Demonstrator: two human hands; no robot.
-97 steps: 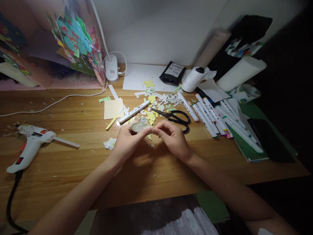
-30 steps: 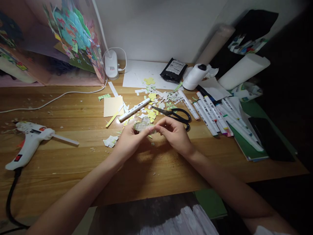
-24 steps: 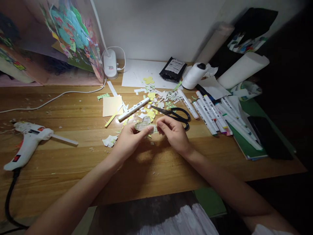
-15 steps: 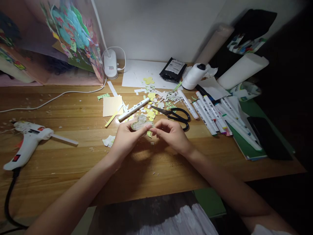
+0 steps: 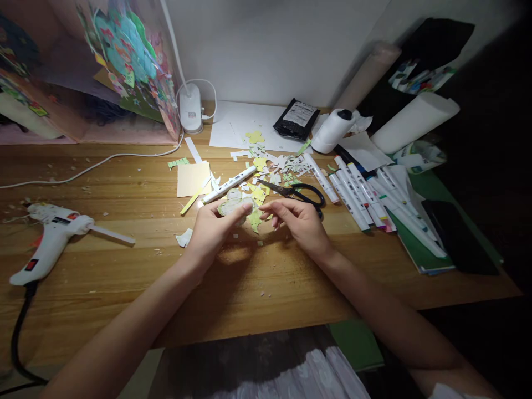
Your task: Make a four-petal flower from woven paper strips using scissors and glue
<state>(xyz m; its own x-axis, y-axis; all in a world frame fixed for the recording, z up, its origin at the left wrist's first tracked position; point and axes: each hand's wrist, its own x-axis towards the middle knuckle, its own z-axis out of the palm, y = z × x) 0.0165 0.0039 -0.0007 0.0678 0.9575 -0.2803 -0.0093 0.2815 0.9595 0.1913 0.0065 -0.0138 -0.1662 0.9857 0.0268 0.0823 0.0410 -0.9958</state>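
My left hand (image 5: 210,227) pinches a pale green, rounded paper cutout (image 5: 230,207) between thumb and fingers, above the wooden table. Part of the cutout is covered by the thumb. Just to its right is my right hand (image 5: 297,221), thumb and forefinger pressed together; whatever may be between the tips is too small to name. Behind that hand lie black-handled scissors (image 5: 307,194). A white marker (image 5: 228,184) rests on the table beyond the left hand. Yellow and green paper scraps (image 5: 260,194) are scattered under and beyond both hands.
A glue gun (image 5: 54,238) with a glue stick lies at the left, its cord running off the front edge. Several markers (image 5: 353,194) are heaped at the right beside a dark phone-like slab (image 5: 457,235). A white power strip (image 5: 191,108) stands near the wall.
My right fingertips have drawn slightly away from the paper cutout, leaving a gap. My left hand has tilted the cutout and shifted it a little left.
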